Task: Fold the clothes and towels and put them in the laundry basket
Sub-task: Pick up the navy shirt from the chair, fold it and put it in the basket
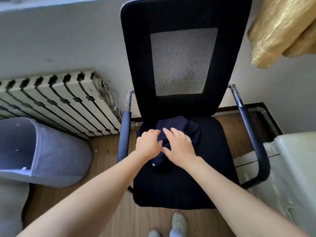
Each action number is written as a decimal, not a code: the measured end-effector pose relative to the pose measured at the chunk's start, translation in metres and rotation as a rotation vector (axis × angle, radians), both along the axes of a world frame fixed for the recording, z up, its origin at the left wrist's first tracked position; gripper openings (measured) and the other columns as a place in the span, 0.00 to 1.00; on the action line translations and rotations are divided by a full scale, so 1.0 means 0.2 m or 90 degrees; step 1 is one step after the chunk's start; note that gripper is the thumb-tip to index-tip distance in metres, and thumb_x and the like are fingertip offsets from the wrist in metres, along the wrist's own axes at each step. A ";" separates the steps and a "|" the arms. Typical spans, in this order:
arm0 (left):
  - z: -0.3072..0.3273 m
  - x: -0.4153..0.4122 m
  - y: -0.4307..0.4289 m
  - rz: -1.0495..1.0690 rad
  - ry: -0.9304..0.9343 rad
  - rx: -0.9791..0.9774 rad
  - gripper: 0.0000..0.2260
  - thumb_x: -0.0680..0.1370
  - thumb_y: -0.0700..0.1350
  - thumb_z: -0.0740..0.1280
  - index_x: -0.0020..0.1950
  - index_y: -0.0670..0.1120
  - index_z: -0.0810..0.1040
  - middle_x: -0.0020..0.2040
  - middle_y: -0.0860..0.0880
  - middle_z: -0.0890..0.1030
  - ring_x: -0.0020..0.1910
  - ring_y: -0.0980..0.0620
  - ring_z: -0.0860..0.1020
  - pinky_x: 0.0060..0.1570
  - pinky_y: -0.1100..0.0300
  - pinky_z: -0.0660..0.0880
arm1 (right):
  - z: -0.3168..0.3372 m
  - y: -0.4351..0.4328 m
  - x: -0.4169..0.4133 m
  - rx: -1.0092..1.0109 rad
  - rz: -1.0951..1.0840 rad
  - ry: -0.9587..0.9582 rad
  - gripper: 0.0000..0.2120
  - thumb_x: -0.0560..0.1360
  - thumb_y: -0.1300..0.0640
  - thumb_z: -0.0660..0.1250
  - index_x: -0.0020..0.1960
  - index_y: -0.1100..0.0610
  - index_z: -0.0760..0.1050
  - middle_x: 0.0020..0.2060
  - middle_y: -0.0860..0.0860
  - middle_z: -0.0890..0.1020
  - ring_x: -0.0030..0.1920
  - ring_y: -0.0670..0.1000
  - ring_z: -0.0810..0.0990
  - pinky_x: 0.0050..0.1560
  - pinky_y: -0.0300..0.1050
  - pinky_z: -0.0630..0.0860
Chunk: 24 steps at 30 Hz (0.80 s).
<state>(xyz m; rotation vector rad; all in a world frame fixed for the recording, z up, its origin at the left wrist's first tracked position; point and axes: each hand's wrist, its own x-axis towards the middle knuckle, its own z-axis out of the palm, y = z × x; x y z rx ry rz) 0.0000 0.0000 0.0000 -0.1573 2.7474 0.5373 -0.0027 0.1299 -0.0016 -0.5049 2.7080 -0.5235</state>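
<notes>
A black chair (pixel 181 177) with a mesh back stood on the wood floor (pixel 106 168) against the wall, its seat taking up the middle of the view. To its left lay a grey basket (pixel 56 161), tipped with its mouth toward the camera; what showed of its inside held nothing. A strip of bare floor separated basket and chair, and a radiator (pixel 56 101) leaned behind the basket. The seat's front half was bare. A dark navy garment (pixel 177 127) lay bunched on the rear of the seat, near the backrest, a white button showing at its near edge. The left hand (pixel 148 142) rested on the garment with fingers curled into the cloth. The right hand (pixel 179 144) lay flat on it, fingers spread, just beside the left.
</notes>
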 end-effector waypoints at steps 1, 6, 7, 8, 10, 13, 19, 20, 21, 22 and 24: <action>-0.04 -0.02 -0.01 0.003 -0.024 -0.006 0.23 0.78 0.49 0.61 0.73 0.48 0.65 0.71 0.48 0.69 0.69 0.45 0.68 0.63 0.49 0.68 | -0.05 -0.01 -0.02 0.011 0.005 -0.007 0.34 0.77 0.47 0.63 0.77 0.51 0.53 0.76 0.55 0.59 0.76 0.55 0.56 0.74 0.56 0.56; -0.37 -0.09 -0.09 -0.002 -0.101 -0.043 0.31 0.74 0.51 0.67 0.74 0.48 0.60 0.73 0.48 0.64 0.71 0.44 0.63 0.64 0.48 0.69 | -0.38 -0.04 -0.14 0.071 0.027 -0.050 0.39 0.75 0.46 0.66 0.78 0.50 0.48 0.78 0.57 0.53 0.77 0.56 0.51 0.74 0.56 0.57; -0.44 -0.11 -0.10 0.004 -0.110 -0.041 0.34 0.73 0.52 0.68 0.75 0.48 0.58 0.74 0.48 0.61 0.72 0.44 0.61 0.65 0.48 0.68 | -0.45 -0.04 -0.16 0.082 0.034 -0.056 0.41 0.74 0.46 0.67 0.78 0.50 0.46 0.78 0.58 0.50 0.78 0.57 0.50 0.74 0.56 0.57; -0.48 -0.12 -0.12 0.011 -0.113 -0.038 0.37 0.72 0.53 0.70 0.76 0.48 0.56 0.75 0.47 0.59 0.73 0.43 0.59 0.66 0.47 0.68 | -0.50 -0.05 -0.18 0.095 0.041 -0.058 0.43 0.74 0.46 0.68 0.78 0.49 0.45 0.78 0.58 0.48 0.78 0.57 0.47 0.74 0.57 0.57; -0.57 -0.15 -0.14 0.016 -0.127 -0.032 0.41 0.70 0.54 0.71 0.77 0.47 0.53 0.76 0.47 0.58 0.74 0.42 0.58 0.67 0.47 0.66 | -0.59 -0.06 -0.21 0.114 0.055 -0.068 0.47 0.72 0.46 0.70 0.78 0.47 0.42 0.78 0.59 0.43 0.78 0.57 0.42 0.74 0.60 0.55; -0.65 -0.19 -0.16 0.042 -0.141 -0.013 0.43 0.69 0.53 0.73 0.77 0.45 0.52 0.73 0.45 0.64 0.71 0.40 0.63 0.65 0.48 0.68 | -0.68 -0.09 -0.25 0.124 0.063 -0.097 0.50 0.70 0.48 0.72 0.78 0.46 0.39 0.78 0.58 0.40 0.78 0.58 0.39 0.73 0.63 0.53; -0.68 -0.26 -0.19 0.025 -0.059 -0.060 0.15 0.76 0.50 0.65 0.59 0.46 0.71 0.57 0.47 0.79 0.58 0.43 0.76 0.53 0.52 0.71 | -0.78 -0.10 -0.26 0.115 0.035 -0.084 0.42 0.74 0.50 0.69 0.78 0.48 0.45 0.78 0.57 0.49 0.78 0.56 0.46 0.72 0.60 0.56; -0.66 -0.27 -0.19 0.017 -0.050 -0.038 0.11 0.76 0.49 0.64 0.56 0.47 0.71 0.55 0.47 0.79 0.56 0.43 0.77 0.51 0.52 0.70 | -0.78 -0.10 -0.25 0.092 0.015 -0.066 0.38 0.75 0.51 0.68 0.77 0.50 0.50 0.77 0.56 0.54 0.78 0.56 0.50 0.72 0.58 0.59; -0.65 -0.27 -0.18 0.005 -0.041 -0.020 0.08 0.77 0.48 0.63 0.52 0.47 0.71 0.52 0.48 0.79 0.54 0.43 0.77 0.48 0.53 0.70 | -0.78 -0.09 -0.26 0.069 -0.006 -0.041 0.33 0.75 0.51 0.66 0.75 0.51 0.55 0.75 0.54 0.60 0.76 0.55 0.56 0.70 0.55 0.62; -0.62 -0.27 -0.17 -0.006 -0.031 -0.001 0.06 0.77 0.48 0.62 0.49 0.47 0.69 0.49 0.48 0.79 0.52 0.43 0.78 0.46 0.53 0.70 | -0.75 -0.08 -0.27 0.045 -0.024 -0.010 0.27 0.76 0.52 0.65 0.72 0.52 0.60 0.71 0.53 0.65 0.73 0.54 0.62 0.66 0.52 0.66; -0.56 -0.26 -0.15 -0.017 -0.012 0.037 0.06 0.77 0.47 0.62 0.47 0.47 0.66 0.47 0.47 0.79 0.50 0.42 0.78 0.45 0.53 0.72 | -0.69 -0.05 -0.28 -0.002 -0.054 0.024 0.17 0.77 0.54 0.63 0.64 0.53 0.67 0.62 0.50 0.74 0.64 0.54 0.71 0.56 0.48 0.71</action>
